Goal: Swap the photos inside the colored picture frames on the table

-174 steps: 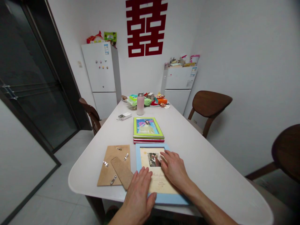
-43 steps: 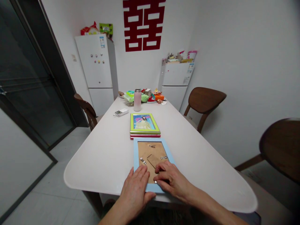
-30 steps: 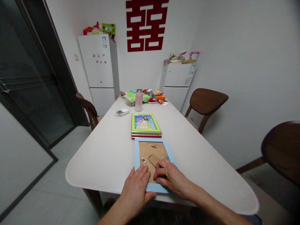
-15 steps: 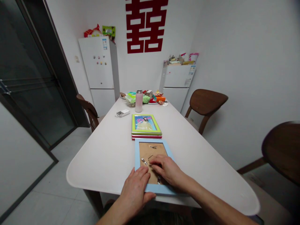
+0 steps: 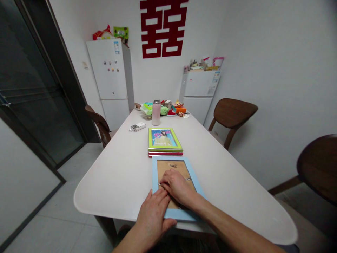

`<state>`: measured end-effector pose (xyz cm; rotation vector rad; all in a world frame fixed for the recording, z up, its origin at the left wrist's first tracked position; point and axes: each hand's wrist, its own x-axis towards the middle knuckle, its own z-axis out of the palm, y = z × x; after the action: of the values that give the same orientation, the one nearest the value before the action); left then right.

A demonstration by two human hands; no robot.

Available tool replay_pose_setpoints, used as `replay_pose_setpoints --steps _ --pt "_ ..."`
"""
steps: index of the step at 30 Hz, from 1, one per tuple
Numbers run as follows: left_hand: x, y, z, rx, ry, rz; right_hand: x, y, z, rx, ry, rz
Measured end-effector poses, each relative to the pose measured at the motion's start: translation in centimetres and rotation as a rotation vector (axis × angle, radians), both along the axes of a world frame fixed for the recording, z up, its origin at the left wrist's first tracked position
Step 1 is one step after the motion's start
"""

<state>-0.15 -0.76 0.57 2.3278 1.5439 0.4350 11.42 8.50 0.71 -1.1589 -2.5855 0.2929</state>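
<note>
A light blue picture frame (image 5: 195, 175) lies face down at the near end of the white table, its brown backing board (image 5: 162, 168) facing up. My left hand (image 5: 152, 212) rests on the frame's near left part, fingers laid out together over it and the thumb along the near edge. My right hand (image 5: 177, 186) is over the board with its fingertips pinched at a small metal clip (image 5: 159, 183) by the left inner edge, mostly covered. Another metal clip (image 5: 189, 179) shows on the right, and a metal hanger (image 5: 173, 166) at the far end.
Just beyond lie stacked frames, a green one (image 5: 179, 142) with a picture over a red one (image 5: 165, 154). Farther off stand a pink bottle (image 5: 156, 114), a small white device (image 5: 138, 126) and packets (image 5: 147, 109). Wooden chairs (image 5: 233, 112) flank the table.
My right hand has moved left across the backing board to the left clip, uncovering the right clip. My left hand stays on the frame.
</note>
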Motion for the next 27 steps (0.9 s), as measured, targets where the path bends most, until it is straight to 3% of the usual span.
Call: replay_pose_setpoints --steps 5,11,16,27 --pt "0.0 0.0 -0.1 0.012 0.010 0.005 0.5 0.3 0.0 -0.008 0.042 0.028" --pt "0.0 0.0 0.2 0.009 0.012 0.010 2.8 2.9 -0.3 0.046 0.104 -0.268" --pt "0.1 0.0 0.2 -0.015 0.022 0.013 2.6 5.1 -1.3 0.067 0.075 -0.385" --pt "0.1 -0.1 -0.4 0.034 0.016 0.022 0.1 6.5 -1.9 0.071 0.083 -0.364"
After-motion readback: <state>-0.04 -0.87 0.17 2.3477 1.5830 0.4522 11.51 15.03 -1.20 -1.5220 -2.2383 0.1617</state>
